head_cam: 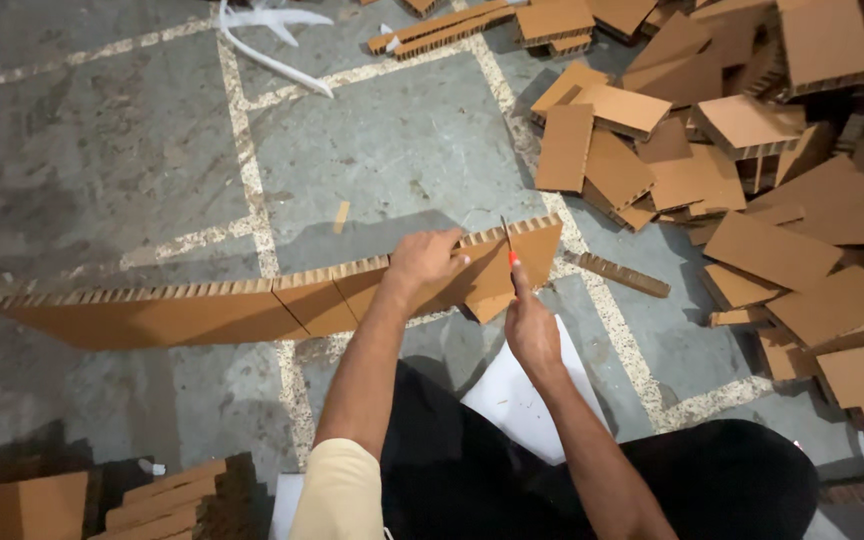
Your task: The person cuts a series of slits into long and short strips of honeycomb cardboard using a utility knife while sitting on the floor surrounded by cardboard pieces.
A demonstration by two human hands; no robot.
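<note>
The left hand is closed over the top edge of a long honeycomb cardboard strip, fingers curled over the corrugated rim and holding it on edge. Just beside it at 3 o'clock, the right hand is wrapped shut around a knife with an orange handle, whose thin blade stands nearly upright against the strip's top edge near its right end. The strip runs from there toward 9 o'clock, low above the grey floor with its pale inlaid lines, and shows a dark scored line partway along its face. Under the forearms, at 6 o'clock, lie the person's dark-clad legs and a white sheet. At 2 to 3 o'clock a loose heap of cut cardboard pieces spreads over the floor, well apart from the hands. A neater stack of pieces sits at 7 o'clock, and white plastic scraps lie at 11 o'clock.
</note>
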